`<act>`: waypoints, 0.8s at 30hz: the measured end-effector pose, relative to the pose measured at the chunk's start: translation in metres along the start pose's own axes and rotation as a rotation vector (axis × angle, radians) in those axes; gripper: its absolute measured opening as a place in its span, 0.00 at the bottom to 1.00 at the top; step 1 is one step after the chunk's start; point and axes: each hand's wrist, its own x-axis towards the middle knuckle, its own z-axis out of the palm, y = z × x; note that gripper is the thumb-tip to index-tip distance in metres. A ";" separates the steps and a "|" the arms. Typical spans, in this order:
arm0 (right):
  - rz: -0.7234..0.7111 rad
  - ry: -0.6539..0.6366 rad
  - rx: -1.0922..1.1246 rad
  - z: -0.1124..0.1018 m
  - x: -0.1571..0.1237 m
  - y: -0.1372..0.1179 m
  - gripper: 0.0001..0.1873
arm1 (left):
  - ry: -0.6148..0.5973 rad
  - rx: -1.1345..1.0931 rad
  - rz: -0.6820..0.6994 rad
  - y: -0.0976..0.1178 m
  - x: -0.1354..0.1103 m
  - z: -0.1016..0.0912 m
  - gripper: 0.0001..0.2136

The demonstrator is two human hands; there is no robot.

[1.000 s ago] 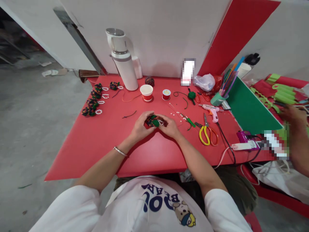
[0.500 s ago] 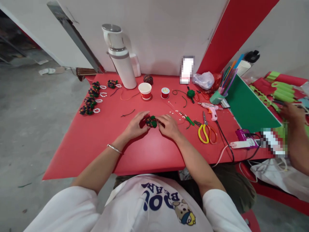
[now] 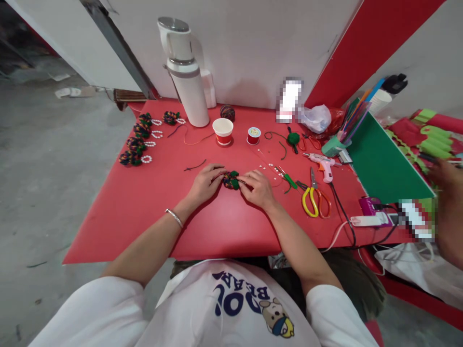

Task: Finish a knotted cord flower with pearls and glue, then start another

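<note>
A person seated at a red table [image 3: 144, 212] pinched a small knotted cord ornament [image 3: 230, 180] of green, red and dark strands between both hands, low over the middle of the tabletop. The left hand [image 3: 205, 181] and right hand [image 3: 257, 189] closed on it from opposite sides, fingertips curled inward and wrists resting on the surface, a grip that appeared to steady the piece for fine finger work. Both forearms angled in from the table's near edge, a silver bracelet [image 3: 174, 217] on the left wrist. Loose pearl beads [image 3: 269, 167], yellow-handled scissors [image 3: 314, 201] and a glue gun [image 3: 322, 164] lay within reach to the right, while similar ornaments [image 3: 135, 144] with bead loops sat lined up at far left. A co-worker's hand [image 3: 446, 174] showed at the right edge.
</note>
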 end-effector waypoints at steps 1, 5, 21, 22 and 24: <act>-0.002 -0.003 0.000 0.000 0.000 0.000 0.11 | -0.005 0.004 -0.001 0.000 0.000 0.000 0.13; -0.022 -0.026 -0.016 0.002 0.000 0.001 0.11 | 0.013 -0.014 -0.004 -0.001 0.001 0.002 0.11; -0.020 -0.056 -0.037 0.002 -0.001 0.000 0.12 | 0.026 -0.106 -0.075 0.010 0.003 -0.001 0.08; -0.023 -0.057 -0.036 0.002 -0.001 0.000 0.13 | 0.020 -0.110 -0.084 0.009 0.003 -0.001 0.08; -0.030 -0.062 -0.031 0.001 -0.001 -0.001 0.13 | 0.006 -0.116 -0.102 0.009 0.002 0.000 0.08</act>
